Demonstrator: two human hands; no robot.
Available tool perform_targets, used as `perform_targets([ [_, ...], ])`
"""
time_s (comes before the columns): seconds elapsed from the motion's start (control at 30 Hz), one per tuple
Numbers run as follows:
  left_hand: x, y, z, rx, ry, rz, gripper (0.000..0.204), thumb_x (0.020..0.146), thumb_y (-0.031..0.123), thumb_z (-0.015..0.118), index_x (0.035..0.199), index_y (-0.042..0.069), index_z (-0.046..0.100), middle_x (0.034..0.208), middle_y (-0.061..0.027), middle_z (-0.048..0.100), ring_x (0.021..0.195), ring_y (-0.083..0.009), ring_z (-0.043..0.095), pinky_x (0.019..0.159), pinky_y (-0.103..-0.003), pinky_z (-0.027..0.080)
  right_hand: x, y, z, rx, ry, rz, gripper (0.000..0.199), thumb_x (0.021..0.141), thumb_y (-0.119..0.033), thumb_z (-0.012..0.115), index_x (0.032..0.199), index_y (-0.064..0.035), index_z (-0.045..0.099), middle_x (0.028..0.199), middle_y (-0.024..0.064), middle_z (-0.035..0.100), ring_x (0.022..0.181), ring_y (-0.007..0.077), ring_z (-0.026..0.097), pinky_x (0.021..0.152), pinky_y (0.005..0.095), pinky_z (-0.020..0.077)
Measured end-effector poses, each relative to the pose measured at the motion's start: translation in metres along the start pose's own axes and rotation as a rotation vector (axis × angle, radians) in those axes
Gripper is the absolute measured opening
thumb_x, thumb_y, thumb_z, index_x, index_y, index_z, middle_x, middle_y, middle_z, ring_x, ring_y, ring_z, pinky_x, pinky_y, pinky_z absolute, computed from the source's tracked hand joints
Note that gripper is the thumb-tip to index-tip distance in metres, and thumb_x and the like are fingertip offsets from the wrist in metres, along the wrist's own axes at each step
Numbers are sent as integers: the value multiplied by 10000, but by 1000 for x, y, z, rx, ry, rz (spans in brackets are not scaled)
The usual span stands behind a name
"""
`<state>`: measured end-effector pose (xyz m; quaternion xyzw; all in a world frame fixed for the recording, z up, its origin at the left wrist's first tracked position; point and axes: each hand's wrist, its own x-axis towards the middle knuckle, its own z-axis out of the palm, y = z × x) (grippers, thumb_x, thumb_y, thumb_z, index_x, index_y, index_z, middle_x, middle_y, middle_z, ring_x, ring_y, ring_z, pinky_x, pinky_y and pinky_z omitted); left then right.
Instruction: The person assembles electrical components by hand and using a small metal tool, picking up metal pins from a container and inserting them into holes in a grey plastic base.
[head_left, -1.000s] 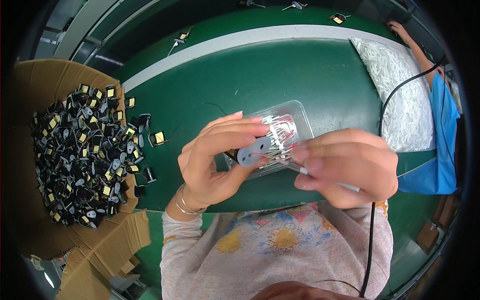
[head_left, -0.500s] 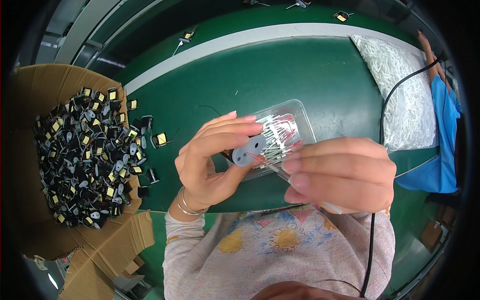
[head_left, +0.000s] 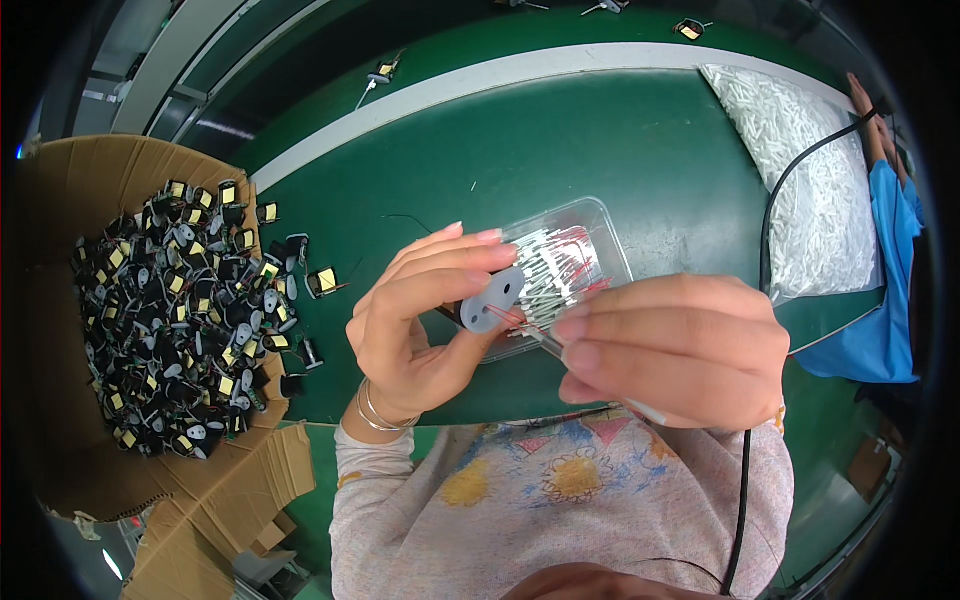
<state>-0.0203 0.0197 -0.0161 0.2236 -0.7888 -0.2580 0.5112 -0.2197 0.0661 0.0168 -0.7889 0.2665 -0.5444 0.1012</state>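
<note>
Grey plastic is sitting pinched between my left hand (head_left: 420, 320) fingers and thumb: a small oval component (head_left: 492, 300) with holes. My right hand (head_left: 670, 350) is curling tight around a thin tool, its tip touching the component. Just behind both hands, a clear tray (head_left: 600, 225) of white-sleeved wire leads is lying on the green belt (head_left: 560, 140). Far left, a cardboard box (head_left: 60, 260) is holding dark parts.

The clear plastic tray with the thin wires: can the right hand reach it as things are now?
Probably yes. The right hand hovers right at the clear tray, and nothing lies between them; the left hand with the grey part sits to one side.
</note>
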Motion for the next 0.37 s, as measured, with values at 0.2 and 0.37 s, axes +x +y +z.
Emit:
perform_targets([
  [0.2,0,0,0,6,-6,4,368,672,6,763,954,18,527,922,-180,677,928,-318,656,876,-454,479,-2,4,1,9,8,-29,283,607,-56,796,849,27,675,843,142,678,769,225,672,679,281,571],
  [0.37,-1,0,1,-18,12,-9,374,677,12,764,969,18,531,931,-176,677,922,-328,657,875,-456,481,-2,4,1,17,10,-27,277,610,-55,794,850,19,679,849,138,680,771,225,673,672,275,569],
])
